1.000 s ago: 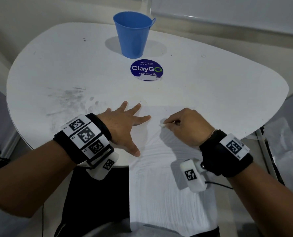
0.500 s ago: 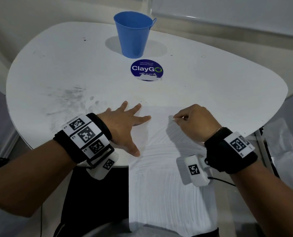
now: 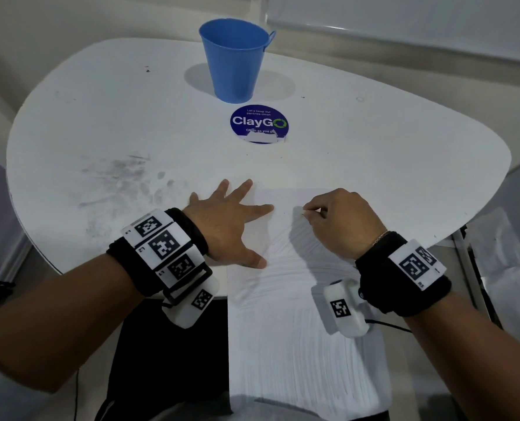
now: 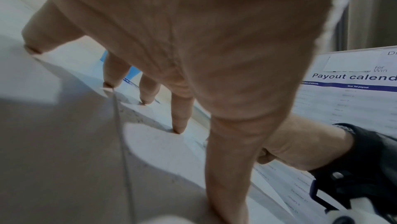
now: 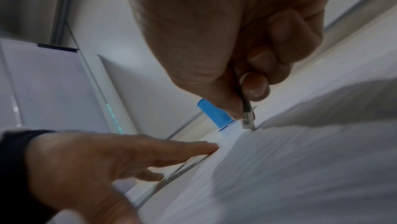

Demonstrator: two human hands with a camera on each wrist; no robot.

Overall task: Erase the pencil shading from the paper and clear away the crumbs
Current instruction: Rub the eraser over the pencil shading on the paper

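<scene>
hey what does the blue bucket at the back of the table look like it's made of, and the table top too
The blue bucket looks like thin painted sheet metal: a rolled rim, a small ear for a handle, and an even satin blue coat. Plastic can't be ruled out. The table top looks like a white laminate or painted board with a matt finish, smooth, with a thin edge and grey smudges on its left part.

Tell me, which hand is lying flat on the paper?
The left hand: its fingers are spread flat on the paper. The right hand is curled, pinching something small.
</scene>
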